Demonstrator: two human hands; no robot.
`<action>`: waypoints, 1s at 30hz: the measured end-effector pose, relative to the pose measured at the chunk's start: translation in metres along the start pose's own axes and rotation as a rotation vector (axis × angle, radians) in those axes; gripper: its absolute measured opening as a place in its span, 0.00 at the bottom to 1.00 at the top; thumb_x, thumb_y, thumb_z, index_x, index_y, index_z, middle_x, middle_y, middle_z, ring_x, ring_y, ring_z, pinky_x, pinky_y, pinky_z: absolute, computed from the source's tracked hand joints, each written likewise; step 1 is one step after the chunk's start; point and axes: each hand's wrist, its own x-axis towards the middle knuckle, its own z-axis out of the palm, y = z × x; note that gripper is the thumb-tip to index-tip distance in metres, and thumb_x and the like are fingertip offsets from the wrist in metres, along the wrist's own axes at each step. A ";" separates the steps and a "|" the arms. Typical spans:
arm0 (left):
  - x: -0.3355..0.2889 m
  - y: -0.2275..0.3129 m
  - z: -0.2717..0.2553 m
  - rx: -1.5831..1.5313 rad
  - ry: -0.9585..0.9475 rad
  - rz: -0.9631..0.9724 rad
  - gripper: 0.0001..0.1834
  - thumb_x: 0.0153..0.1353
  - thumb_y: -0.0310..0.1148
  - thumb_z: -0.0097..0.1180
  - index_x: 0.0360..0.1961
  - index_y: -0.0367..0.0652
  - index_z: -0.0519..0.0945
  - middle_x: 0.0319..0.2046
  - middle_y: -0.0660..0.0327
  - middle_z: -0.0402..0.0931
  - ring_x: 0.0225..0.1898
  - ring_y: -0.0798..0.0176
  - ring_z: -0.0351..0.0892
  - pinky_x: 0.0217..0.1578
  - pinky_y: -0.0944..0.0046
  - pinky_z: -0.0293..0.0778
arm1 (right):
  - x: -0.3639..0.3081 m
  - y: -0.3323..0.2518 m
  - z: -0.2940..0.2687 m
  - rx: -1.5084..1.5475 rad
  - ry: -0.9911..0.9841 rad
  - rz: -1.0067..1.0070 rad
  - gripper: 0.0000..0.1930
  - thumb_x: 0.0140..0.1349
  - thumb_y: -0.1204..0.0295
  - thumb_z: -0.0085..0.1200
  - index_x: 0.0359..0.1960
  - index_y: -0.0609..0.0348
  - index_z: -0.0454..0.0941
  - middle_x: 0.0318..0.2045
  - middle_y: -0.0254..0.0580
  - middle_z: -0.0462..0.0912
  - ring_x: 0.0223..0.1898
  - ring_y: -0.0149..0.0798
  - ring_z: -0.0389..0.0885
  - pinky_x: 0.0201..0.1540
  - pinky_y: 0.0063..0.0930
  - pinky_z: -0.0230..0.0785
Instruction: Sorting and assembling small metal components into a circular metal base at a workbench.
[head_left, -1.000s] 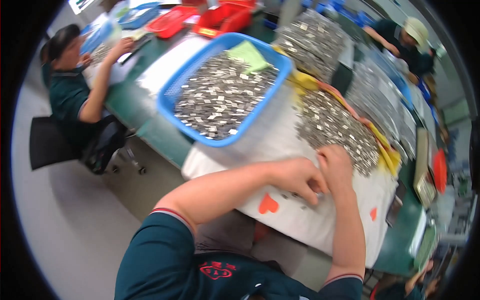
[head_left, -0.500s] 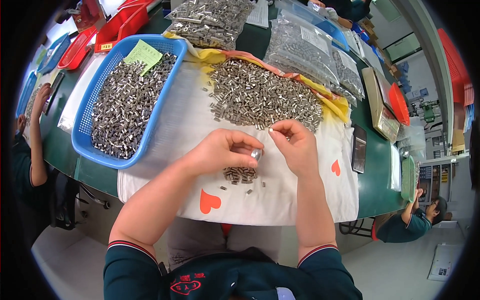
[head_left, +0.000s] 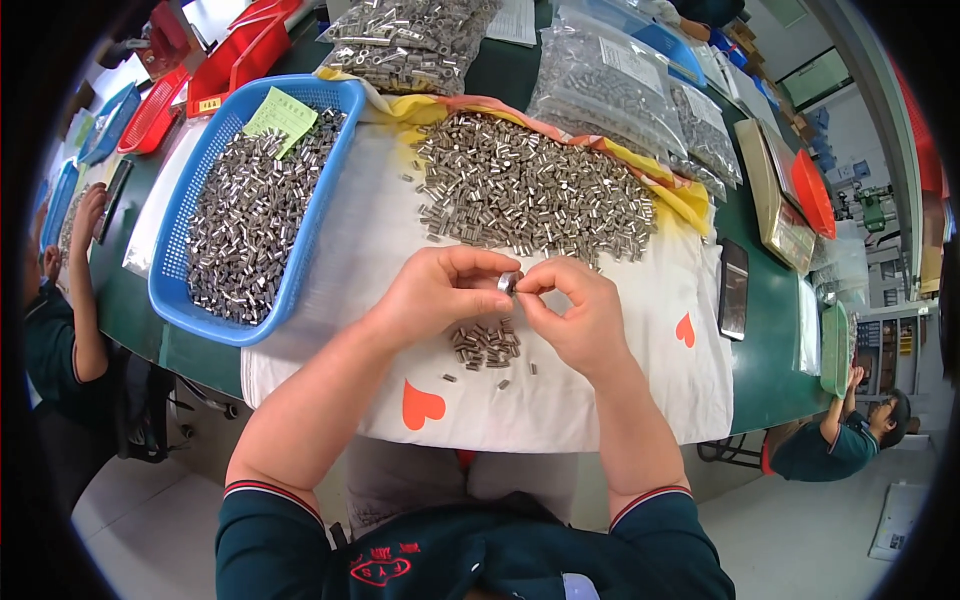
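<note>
Half second ago, my right hand (head_left: 578, 312) stood apart at edge of metal cylinder heap (head_left: 540, 190); now its fingertips meet shiny round metal piece (head_left: 507, 283) in my left hand (head_left: 445, 292). Both hands now at one piece, I judge. Left thumb and fingers pinch it; cannot tell whether right tips grip anything. Piece held above white cloth (head_left: 560, 415), between heap and small cylinder cluster (head_left: 486, 345). Seems stood on edge, face rightward; long axis unclear, too small.

From your head, the wide fisheye view faced down over your left hand (head_left: 440, 293) and right hand (head_left: 578, 315), fairly near, with the table (head_left: 775, 385) around them.
</note>
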 end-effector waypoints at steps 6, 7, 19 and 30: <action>-0.004 0.004 0.005 0.105 0.066 -0.052 0.18 0.49 0.22 0.60 0.43 0.34 0.75 0.27 0.65 0.76 0.29 0.77 0.73 0.30 0.76 0.71 | -0.003 0.005 0.009 -0.409 0.107 -0.320 0.05 0.42 0.79 0.55 0.22 0.59 0.72 0.23 0.38 0.75 0.26 0.41 0.73 0.29 0.30 0.67; -0.004 0.004 0.007 0.105 0.060 -0.052 0.18 0.49 0.22 0.60 0.43 0.34 0.75 0.27 0.65 0.76 0.29 0.77 0.73 0.30 0.76 0.71 | -0.004 0.006 0.009 -0.408 0.102 -0.304 0.05 0.43 0.79 0.55 0.23 0.59 0.73 0.24 0.38 0.76 0.26 0.40 0.74 0.30 0.29 0.67; -0.004 0.003 0.010 0.130 -0.037 -0.046 0.18 0.47 0.22 0.61 0.42 0.34 0.75 0.32 0.63 0.76 0.33 0.74 0.74 0.35 0.74 0.72 | 0.005 0.020 -0.022 0.048 -0.095 0.190 0.06 0.48 0.75 0.56 0.29 0.60 0.76 0.25 0.37 0.78 0.24 0.30 0.75 0.29 0.22 0.67; -0.004 0.002 0.011 0.320 -0.054 -0.013 0.17 0.46 0.22 0.62 0.40 0.39 0.78 0.27 0.70 0.73 0.29 0.79 0.69 0.32 0.76 0.69 | 0.016 0.040 0.006 -0.669 0.112 -0.033 0.06 0.48 0.73 0.53 0.29 0.58 0.76 0.25 0.40 0.76 0.31 0.41 0.74 0.35 0.32 0.66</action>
